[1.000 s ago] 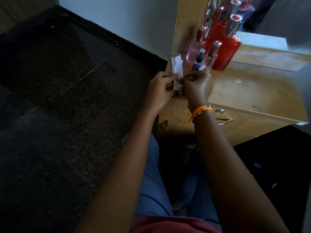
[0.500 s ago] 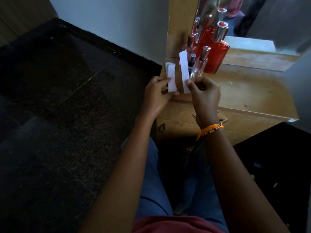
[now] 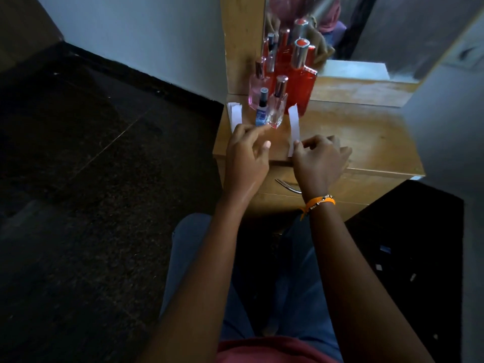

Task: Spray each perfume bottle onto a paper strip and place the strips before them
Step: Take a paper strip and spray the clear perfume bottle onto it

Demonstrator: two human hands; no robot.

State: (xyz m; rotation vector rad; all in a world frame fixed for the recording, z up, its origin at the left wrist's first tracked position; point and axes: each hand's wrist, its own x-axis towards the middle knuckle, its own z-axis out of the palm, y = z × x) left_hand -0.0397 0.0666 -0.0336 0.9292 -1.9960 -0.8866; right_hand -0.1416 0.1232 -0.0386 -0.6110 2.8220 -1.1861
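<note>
While the right hand (image 3: 318, 159) pinches the lower end of a single white paper strip (image 3: 293, 128) between thumb and curled fingers, the strip stands nearly upright just right of the clear perfume bottle (image 3: 277, 107). The left hand (image 3: 247, 153) hovers with loosely spread fingers, gripping nothing, its forefinger reaching toward the small blue spray bottle (image 3: 261, 111). A stack of spare strips (image 3: 234, 113) lies at the wooden surface's (image 3: 366, 137) left edge. Behind stand a pink bottle (image 3: 258, 85) and a tall red bottle (image 3: 297, 82), against a mirror (image 3: 366, 30).
</note>
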